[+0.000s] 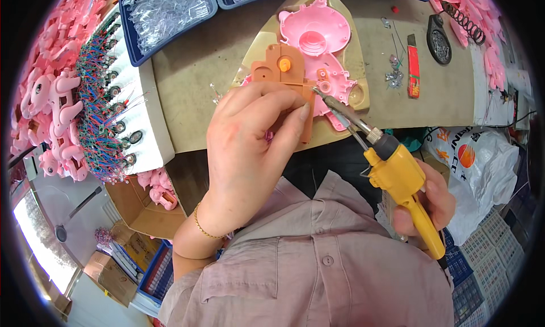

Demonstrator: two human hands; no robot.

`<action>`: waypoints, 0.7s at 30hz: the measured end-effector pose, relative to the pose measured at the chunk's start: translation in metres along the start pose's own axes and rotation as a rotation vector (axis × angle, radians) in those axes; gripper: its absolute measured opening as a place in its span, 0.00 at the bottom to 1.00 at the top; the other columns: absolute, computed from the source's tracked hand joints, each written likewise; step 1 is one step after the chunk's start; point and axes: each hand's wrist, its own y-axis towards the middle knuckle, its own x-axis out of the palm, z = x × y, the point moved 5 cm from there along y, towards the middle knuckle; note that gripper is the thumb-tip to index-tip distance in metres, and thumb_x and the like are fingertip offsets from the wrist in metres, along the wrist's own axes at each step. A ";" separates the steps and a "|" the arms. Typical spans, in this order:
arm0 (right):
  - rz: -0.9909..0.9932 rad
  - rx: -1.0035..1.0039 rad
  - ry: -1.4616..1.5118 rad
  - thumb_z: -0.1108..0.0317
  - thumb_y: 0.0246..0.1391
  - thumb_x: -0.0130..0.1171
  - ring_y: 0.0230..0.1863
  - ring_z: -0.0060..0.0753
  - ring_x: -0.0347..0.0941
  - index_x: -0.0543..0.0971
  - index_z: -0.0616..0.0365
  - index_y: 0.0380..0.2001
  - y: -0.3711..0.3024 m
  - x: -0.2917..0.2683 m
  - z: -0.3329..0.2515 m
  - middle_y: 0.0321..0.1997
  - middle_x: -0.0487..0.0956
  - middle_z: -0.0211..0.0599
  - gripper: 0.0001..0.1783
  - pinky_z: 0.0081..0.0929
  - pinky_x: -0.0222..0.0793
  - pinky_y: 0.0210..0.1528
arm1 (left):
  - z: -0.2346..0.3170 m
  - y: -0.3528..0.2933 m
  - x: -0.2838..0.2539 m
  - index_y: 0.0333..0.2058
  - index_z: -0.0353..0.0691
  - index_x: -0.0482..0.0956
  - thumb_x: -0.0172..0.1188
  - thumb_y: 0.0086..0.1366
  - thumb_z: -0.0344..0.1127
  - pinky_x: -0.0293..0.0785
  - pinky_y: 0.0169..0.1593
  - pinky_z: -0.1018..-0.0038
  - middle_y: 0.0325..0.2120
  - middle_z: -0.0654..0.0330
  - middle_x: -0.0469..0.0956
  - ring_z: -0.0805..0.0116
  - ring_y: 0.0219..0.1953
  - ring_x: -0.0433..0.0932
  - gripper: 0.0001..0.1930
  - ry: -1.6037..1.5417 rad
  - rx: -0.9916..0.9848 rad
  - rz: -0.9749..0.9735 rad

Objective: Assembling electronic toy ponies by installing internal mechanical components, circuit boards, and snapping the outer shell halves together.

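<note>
My right hand (436,202) is wrapped round the handle of a yellow soldering gun (402,176). Its metal tip points up and left, reaching the right edge of a brown plastic part (278,66) that has an orange knob (284,65). My left hand (244,137) lies over the lower part of that piece. Its thumb and forefinger are pinched together close to the tip, and what they hold is too small to make out. Under and beside the brown part is a pink plastic shell (335,77), sitting in a beige fixture (261,51).
Left stands a white foam tray (149,108) with wired speakers (133,137); pink toy figures (57,97) are piled beyond. Blue bins (133,46) of clear parts line the back. On the right lie a red-handled cutter (413,71) and a black holder with coiled wire (439,40).
</note>
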 end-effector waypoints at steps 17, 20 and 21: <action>0.846 0.421 -0.025 0.70 0.49 0.56 0.48 0.35 0.72 0.67 0.65 0.53 0.002 -0.140 -0.006 0.52 0.71 0.44 0.26 0.30 0.71 0.48 | 0.008 -0.006 -0.006 0.28 0.36 0.77 0.61 0.53 0.26 0.67 0.38 0.71 0.28 0.58 0.76 0.63 0.30 0.71 0.03 0.043 -0.061 0.006; 0.786 0.351 -0.203 0.79 0.50 0.55 0.48 0.32 0.73 0.69 0.66 0.52 0.027 -0.181 -0.025 0.48 0.75 0.41 0.23 0.28 0.74 0.45 | 0.005 -0.006 -0.008 0.29 0.36 0.77 0.61 0.53 0.26 0.67 0.38 0.71 0.29 0.58 0.76 0.63 0.30 0.71 0.04 0.048 -0.087 -0.012; 0.727 0.375 -0.233 0.79 0.50 0.56 0.48 0.32 0.73 0.70 0.66 0.52 0.041 -0.186 -0.016 0.48 0.75 0.40 0.23 0.28 0.73 0.46 | 0.005 -0.007 -0.011 0.30 0.36 0.77 0.61 0.53 0.26 0.67 0.39 0.71 0.30 0.58 0.76 0.62 0.31 0.72 0.05 0.063 -0.095 -0.027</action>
